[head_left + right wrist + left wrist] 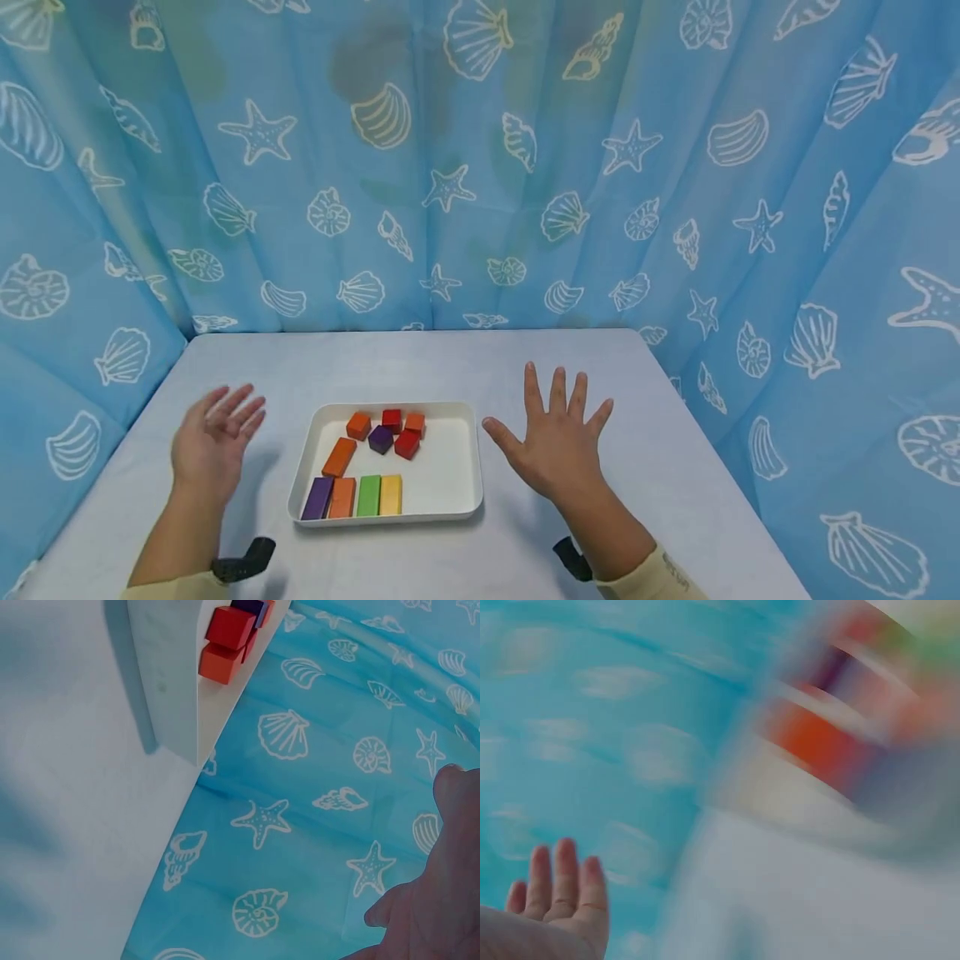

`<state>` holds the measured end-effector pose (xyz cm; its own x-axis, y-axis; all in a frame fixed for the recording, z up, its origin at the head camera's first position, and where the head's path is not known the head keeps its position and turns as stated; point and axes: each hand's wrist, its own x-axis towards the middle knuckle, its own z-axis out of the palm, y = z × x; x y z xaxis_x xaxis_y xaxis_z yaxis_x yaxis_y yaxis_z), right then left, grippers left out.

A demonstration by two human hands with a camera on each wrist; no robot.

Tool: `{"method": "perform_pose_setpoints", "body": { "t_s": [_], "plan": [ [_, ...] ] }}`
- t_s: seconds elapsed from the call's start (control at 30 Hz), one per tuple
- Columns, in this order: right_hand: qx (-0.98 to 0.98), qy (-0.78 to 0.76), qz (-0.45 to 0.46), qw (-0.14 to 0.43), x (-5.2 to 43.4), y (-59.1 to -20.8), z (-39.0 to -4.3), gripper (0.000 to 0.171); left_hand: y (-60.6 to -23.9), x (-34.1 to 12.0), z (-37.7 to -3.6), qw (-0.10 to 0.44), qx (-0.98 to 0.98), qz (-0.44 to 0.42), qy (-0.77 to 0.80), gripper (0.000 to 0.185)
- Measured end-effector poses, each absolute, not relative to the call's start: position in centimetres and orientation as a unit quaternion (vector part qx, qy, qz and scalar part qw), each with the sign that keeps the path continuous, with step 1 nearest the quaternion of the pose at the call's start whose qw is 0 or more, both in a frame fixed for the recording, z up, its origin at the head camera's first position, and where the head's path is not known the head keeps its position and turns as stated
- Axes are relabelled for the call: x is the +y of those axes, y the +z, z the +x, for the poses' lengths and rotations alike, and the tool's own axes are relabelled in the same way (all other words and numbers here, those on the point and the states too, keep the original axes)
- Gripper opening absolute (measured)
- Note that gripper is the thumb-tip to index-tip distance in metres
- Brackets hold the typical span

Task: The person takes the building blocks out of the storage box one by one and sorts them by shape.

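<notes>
Between my two raised hands a white tray point(442, 483) lies on the table. Along its near left edge stand a long purple block point(318, 498), an orange block point(342, 497), a green block point(369, 496) and a yellow block point(391, 495). Another long orange block point(340, 457) slants above them. Several small red, orange and purple cubes point(407, 444) cluster at the tray's far side. Left of the tray, my left hand point(213, 442) is held up, palm turned upward, holding nothing. To the right, my right hand point(558, 442) spreads its fingers, back showing, touching nothing.
A white cloth covers the table point(562, 358). Behind and along both sides hangs a blue curtain point(480, 167) printed with white shells and starfish. Dark straps point(243, 560) sit at both wrists. The left wrist view is blurred.
</notes>
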<state>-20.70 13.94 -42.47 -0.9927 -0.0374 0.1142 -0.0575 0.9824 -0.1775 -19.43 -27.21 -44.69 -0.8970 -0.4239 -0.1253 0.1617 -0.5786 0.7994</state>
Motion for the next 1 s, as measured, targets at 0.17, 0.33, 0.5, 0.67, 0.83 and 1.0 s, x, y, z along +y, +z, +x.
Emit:
{"method": "perform_pose_setpoints", "body": {
  "t_s": [0.17,0.33,0.5,0.67,0.83,1.0],
  "plan": [
    [-0.994,0.094,0.024,0.053,13.6,-42.6,-20.8,0.109,-50.6,-27.1,-19.7,0.004,-0.624,0.177,-0.761,0.072],
    [-0.993,0.102,0.031,0.058,13.2,-42.6,-21.0,0.108,-52.9,-26.1,-20.3,-0.01,-0.702,0.14,-0.698,0.068],
    [-0.993,0.1,0.04,0.057,12.5,-43.0,-21.2,0.106,-53.5,-25.2,-20.3,-0.01,-0.806,0.102,-0.583,0.066],
    [-0.993,0.092,0.061,0.042,10.9,-43.8,-21.7,0.105,-53.7,-25.2,-19.6,-0.01,-0.833,0.093,-0.545,0.063],
    [-0.991,0.088,0.094,0.027,9.1,-44.0,-22.6,0.104,-53.7,-25.4,-19.8,-0.007,-0.835,0.082,-0.543,0.062],
    [-0.966,0.18,0.182,-0.034,7.1,-44.5,-24.7,0.097,-53.7,-25.4,-20.1,0.0,-0.833,0.085,-0.547,0.061]
  ]
}}
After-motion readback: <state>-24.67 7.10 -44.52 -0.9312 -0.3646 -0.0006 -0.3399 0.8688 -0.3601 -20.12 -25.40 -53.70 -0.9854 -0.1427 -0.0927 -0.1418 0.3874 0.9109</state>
